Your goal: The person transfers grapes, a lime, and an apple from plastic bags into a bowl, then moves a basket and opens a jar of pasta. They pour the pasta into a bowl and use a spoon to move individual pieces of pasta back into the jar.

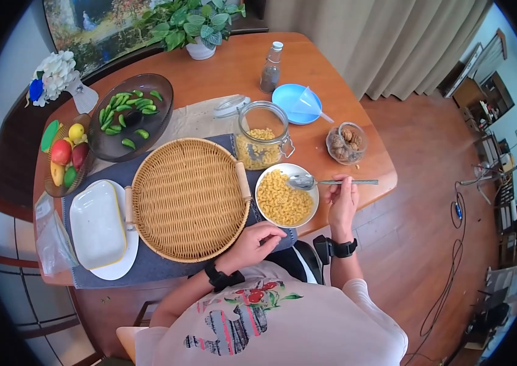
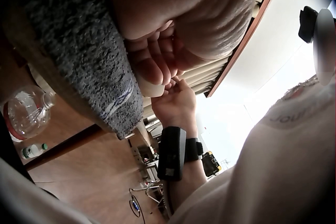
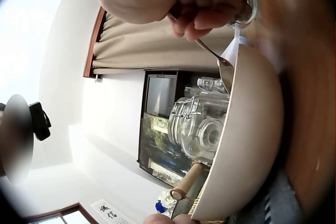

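My right hand [image 1: 342,207] pinches the handle of a metal spoon [image 1: 356,182] between thumb and fingers. The spoon's head lies over the elbow macaroni [image 1: 283,204] in a white bowl [image 1: 316,210]. In the right wrist view the spoon [image 3: 211,50] slants down past the rim of the bowl [image 3: 252,129]. At the table's front edge, my left hand [image 1: 257,243] lies with loosely bent fingers, the fingertips right by the bowl's near side. Behind the bowl stands a glass clip-top jar [image 1: 242,128] with its lid swung back and macaroni inside.
A round wicker tray [image 1: 188,195] sits left of the bowl. Behind are a blue bowl [image 1: 280,97] with a funnel [image 1: 307,102], a glass bottle [image 1: 270,76], and a jar of walnuts [image 1: 347,145]. Left stand a chili platter [image 1: 164,91], fruit basket [image 1: 51,180] and white dish [image 1: 95,226].
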Demonstrator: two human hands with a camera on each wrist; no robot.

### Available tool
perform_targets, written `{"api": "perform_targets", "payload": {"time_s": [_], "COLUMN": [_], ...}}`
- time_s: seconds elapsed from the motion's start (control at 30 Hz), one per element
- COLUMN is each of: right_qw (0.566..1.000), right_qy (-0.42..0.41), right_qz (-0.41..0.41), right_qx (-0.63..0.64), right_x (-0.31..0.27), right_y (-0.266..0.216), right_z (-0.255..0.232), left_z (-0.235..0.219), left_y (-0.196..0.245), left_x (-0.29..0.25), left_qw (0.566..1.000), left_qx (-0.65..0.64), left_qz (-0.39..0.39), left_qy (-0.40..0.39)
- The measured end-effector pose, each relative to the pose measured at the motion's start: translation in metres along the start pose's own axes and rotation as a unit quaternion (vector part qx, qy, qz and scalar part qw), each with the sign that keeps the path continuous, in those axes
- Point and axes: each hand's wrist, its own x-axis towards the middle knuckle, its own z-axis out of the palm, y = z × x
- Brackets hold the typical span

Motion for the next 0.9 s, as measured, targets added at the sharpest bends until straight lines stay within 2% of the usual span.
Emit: {"api": "perform_targets", "payload": {"time_s": [0.13,0.17,0.2,0.3,0.4,0.63,0.9], "right_qw": [1.0,0.999,0.998,0.994,0.995,0.999,0.998], "right_qy": [0.003,0.011,0.015,0.013,-0.005,0.015,0.018], "right_qz": [0.006,-0.002,-0.009,-0.039,-0.02,0.038,0.046], "right_qx": [0.003,-0.03,-0.06,-0.099,-0.102,-0.019,0.049], "right_x": [0.0,0.0,-0.001,-0.001,-0.001,-0.002,0.0], "right_y": [-0.004,-0.004,-0.002,0.006,0.007,0.005,0.008], "right_z": [0.0,0.0,0.002,0.004,0.007,0.01,0.003], "left_z": [0.002,0.001,0.0,0.0,0.0,0.0,-0.001], "left_y": [-0.003,-0.004,-0.001,-0.001,-0.001,0.0,0.001], "left_x": [0.001,0.002,0.002,0.002,0.001,0.001,0.001], "left_qw": [1.0,0.999,1.0,0.999,1.0,0.999,1.0], "left_qx": [0.005,0.036,0.024,0.014,0.006,-0.003,0.002], "left_qz": [0.017,0.03,0.012,0.031,0.025,0.04,0.027], "left_qy": [0.005,0.0,-0.007,0.002,-0.001,-0.004,-0.007]}}
